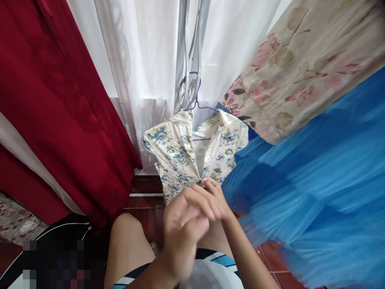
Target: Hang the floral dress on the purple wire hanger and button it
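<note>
A cream short-sleeved garment with blue flowers hangs in the middle on a purple hanger, its front parted in a deep V. At the bottom of that V, my right hand pinches the fabric edge between bent fingers. Nearer the camera is my left hand, palm partly showing, its fingers reaching rightward and the thumb apart from them. It overlaps my right hand in the view and is slightly blurred. The lower part of the garment is hidden behind my hands.
Grey metal bars stand behind the hanger, before white curtains. Red fabric hangs at left. On the right hang beige floral cloth and blue tulle. My bare knee is above the red tiled floor.
</note>
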### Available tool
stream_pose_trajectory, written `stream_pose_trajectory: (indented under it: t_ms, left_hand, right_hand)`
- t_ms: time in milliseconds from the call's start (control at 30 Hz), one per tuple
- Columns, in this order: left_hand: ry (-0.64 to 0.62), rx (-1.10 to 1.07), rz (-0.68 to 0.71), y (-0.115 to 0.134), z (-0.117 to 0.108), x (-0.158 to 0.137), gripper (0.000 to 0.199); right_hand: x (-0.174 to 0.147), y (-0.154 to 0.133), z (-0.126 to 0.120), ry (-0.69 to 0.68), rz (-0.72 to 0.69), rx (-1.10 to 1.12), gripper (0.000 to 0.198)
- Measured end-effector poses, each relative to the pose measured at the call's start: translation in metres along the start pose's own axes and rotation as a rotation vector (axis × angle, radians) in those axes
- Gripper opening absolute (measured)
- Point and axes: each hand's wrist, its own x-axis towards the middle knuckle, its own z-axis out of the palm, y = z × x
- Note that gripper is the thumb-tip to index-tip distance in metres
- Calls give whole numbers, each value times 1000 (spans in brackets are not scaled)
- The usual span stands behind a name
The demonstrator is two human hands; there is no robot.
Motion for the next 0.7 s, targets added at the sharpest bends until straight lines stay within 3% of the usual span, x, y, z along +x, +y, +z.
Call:
stream_pose_trajectory:
  t_ms: [67,133,200,333,533,600,667,700]
  left_hand:
    - [21,139,-42,-41,0,6,4]
    - [2,354,-121,-85,1,6,21]
    - [-50,435,-133,-123,3,3,30]
    - [-49,511,-95,-152,2,3,8]
    - [-58,498,-68,-136,-9,14,6]
    - [53,429,-56,-113,-10,21,4]
    - [162,336,-53,-73,-9,29,8]
    - [139,263,-63,-48,-9,31,12]
  right_hand:
    - [-7,-10,1,-58,-4,-57,20]
    - [-11,-16,5,-125,2,-118,18]
    - [-14,-21,11,-173,-2,-165,18]
    - [-17,-27,24,-219,-18,-174,21]
    - [-17,-22,32,-172,-7,-140,24]
    - [-17,-17,32,-157,14,-129,25]
    - [-17,-14,32,-154,27,-140,25]
    - [-17,-13,31,-153,30,-153,25]
